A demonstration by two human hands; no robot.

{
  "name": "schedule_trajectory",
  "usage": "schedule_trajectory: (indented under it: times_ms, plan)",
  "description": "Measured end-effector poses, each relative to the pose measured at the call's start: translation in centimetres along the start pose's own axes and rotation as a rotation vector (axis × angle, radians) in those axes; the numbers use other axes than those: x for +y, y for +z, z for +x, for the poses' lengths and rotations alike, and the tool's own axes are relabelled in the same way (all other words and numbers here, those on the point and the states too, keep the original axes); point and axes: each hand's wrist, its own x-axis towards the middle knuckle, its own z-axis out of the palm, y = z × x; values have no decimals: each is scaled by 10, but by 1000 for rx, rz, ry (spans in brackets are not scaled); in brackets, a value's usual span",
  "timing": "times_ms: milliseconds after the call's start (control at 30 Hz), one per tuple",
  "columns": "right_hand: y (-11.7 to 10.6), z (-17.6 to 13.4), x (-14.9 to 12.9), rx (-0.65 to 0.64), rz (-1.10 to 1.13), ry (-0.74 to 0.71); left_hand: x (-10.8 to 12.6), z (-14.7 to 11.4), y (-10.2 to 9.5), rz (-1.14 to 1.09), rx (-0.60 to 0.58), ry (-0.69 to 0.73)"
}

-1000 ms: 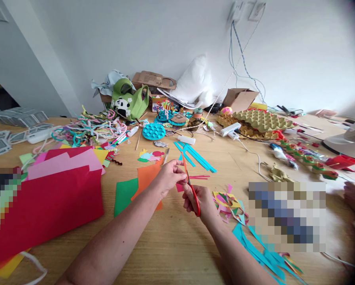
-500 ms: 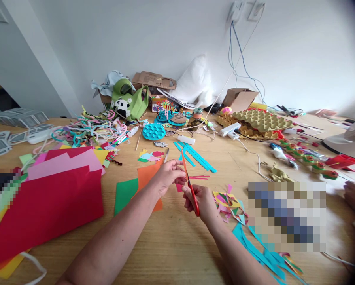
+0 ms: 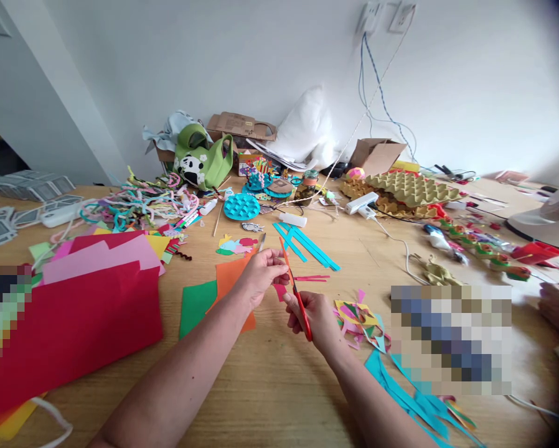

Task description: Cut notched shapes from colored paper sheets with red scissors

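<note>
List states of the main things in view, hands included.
Red-handled metal scissors, held; blade gap unclear
Right hand, gripping scissors
Left hand, fingers curled beside scissors; grip unclear
White cylindrical container, lying on side
Green panda-print bag, upright
Flat blue strips, cut, overlapping
Large red sheet, lying flat

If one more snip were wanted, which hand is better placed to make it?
Probably the right hand: it holds the scissors by their red handle. The left hand is close beside the scissors but does not grip that handle; what it may pinch is too small to tell.
</note>
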Motion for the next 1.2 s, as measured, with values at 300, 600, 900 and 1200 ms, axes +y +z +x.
schedule_trajectory:
  times_ms: [300,600,900,1200]
  plan:
    - [0,2,3,-26,41,3,-2,0,1,-7,6,0]
    - [0,0,-2,-4,53,20,-5,0,1,20,7,16]
    - [1,-4,-7,11,77,26,-6,0,2,29,29,25]
    - [1,-2,-4,4,93,30,-9,0,5,33,36,38]
